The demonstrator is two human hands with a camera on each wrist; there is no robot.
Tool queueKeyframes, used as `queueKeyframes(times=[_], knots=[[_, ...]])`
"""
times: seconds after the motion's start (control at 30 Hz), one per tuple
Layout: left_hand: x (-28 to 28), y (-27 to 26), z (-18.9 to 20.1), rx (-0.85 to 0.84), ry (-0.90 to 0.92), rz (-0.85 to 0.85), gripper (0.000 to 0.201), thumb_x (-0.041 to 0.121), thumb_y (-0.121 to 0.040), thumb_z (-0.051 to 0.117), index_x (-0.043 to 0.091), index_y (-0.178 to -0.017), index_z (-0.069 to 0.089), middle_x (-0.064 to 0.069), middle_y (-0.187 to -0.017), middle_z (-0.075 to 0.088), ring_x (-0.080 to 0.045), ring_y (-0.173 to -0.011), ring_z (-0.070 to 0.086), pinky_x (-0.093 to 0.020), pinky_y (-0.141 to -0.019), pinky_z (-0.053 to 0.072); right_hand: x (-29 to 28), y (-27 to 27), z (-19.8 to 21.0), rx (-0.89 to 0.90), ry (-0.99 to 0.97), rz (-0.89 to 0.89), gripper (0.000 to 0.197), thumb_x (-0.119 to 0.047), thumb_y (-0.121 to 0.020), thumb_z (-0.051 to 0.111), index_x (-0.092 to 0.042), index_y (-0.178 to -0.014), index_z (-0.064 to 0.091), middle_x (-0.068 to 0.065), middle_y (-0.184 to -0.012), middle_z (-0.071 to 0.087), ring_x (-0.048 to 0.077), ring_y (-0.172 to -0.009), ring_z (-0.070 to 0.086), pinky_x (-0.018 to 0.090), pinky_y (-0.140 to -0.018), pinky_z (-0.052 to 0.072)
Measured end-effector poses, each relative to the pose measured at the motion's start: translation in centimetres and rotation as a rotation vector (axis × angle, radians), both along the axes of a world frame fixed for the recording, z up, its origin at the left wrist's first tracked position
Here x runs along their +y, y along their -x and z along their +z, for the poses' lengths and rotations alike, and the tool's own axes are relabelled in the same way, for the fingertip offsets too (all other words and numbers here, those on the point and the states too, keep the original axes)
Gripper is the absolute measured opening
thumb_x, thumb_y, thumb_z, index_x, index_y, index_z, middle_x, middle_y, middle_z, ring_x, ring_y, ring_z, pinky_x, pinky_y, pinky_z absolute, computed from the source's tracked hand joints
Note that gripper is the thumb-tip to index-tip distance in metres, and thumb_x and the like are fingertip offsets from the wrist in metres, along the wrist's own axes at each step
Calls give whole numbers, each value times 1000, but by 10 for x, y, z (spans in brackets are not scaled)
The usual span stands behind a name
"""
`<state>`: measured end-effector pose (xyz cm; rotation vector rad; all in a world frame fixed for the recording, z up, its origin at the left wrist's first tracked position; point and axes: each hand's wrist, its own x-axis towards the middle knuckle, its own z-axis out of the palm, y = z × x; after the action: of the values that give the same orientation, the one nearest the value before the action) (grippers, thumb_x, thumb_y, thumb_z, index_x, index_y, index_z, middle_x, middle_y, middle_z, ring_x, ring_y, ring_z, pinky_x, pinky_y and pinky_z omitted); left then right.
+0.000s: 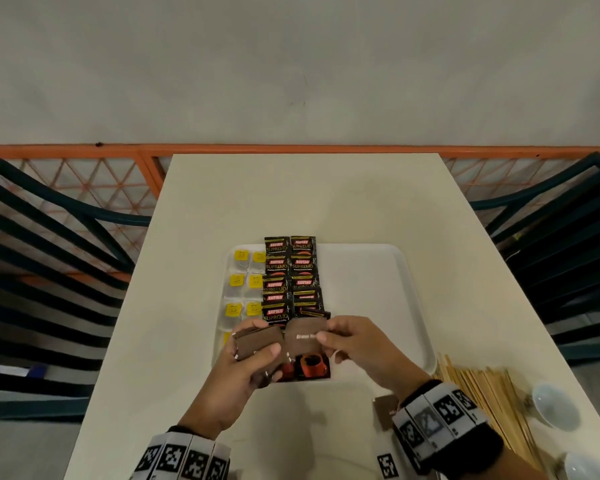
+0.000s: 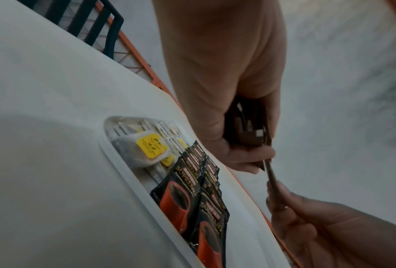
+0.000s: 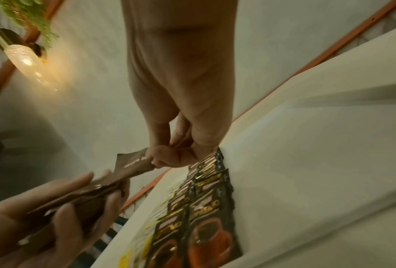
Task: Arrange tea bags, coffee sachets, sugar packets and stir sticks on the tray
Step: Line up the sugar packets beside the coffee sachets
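Note:
A white tray lies mid-table. Its left side holds tea bags with yellow tags and two columns of black coffee sachets. Above the tray's near edge my left hand grips a small stack of brown sugar packets. My right hand pinches one brown sugar packet by its right end, beside the stack. In the right wrist view that sugar packet sticks out from the pinching fingers toward the left hand's stack. Wooden stir sticks lie on the table to the right.
Another brown packet lies on the table under my right wrist. Two white bowls sit at the table's right front corner. Dark chairs stand at both sides. The right half of the tray is bare.

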<state>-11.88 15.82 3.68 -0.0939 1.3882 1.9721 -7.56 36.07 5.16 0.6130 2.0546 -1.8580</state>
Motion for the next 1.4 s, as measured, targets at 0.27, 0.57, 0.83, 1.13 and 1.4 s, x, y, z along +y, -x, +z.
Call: queueKeyframes(times=[0.27, 0.57, 0.83, 1.13, 1.4], knots=[[19, 22, -4, -48, -28, 100, 69, 18, -54, 84, 34, -116, 57, -1, -103, 69, -20, -82, 71, -27, -56, 56, 80, 69, -27, 30, -243, -237, 7, -9, -87, 60, -14, -83, 58, 4, -75, 61, 12, -64, 52, 22, -56, 40], [33, 32, -16, -66, 10, 139, 61, 23, -55, 80, 21, -113, 61, -2, -95, 73, -10, -80, 71, -21, -57, 55, 112, 146, -55, 27, -312, -266, 6, -10, -82, 67, -13, -82, 62, -1, -64, 56, 11, -60, 48, 21, -59, 40], [41, 39, -24, -43, 58, 92, 94, 47, -25, 91, 17, -110, 65, -5, -104, 72, -13, -90, 70, -21, -60, 54, 115, 167, -70, 55, -473, -247, 14, -9, -79, 70, -13, -79, 57, 11, -77, 64, 15, -58, 56, 24, -64, 50], [48, 37, -25, -77, 60, 114, 68, 30, -49, 87, 14, -111, 64, -9, -108, 71, -15, -90, 70, -21, -58, 53, 107, 168, -74, 84, -462, -300, 20, -12, -81, 69, -13, -78, 49, 11, -74, 62, 14, -51, 54, 16, -48, 48], [58, 37, -23, -97, 82, 182, 27, 0, -81, 58, 17, -101, 64, 0, -88, 74, -10, -79, 70, -20, -55, 53, 72, 133, -33, 151, -531, -74, 19, -30, -88, 60, -14, -98, 57, -7, -80, 54, 9, -74, 52, 10, -59, 34]])
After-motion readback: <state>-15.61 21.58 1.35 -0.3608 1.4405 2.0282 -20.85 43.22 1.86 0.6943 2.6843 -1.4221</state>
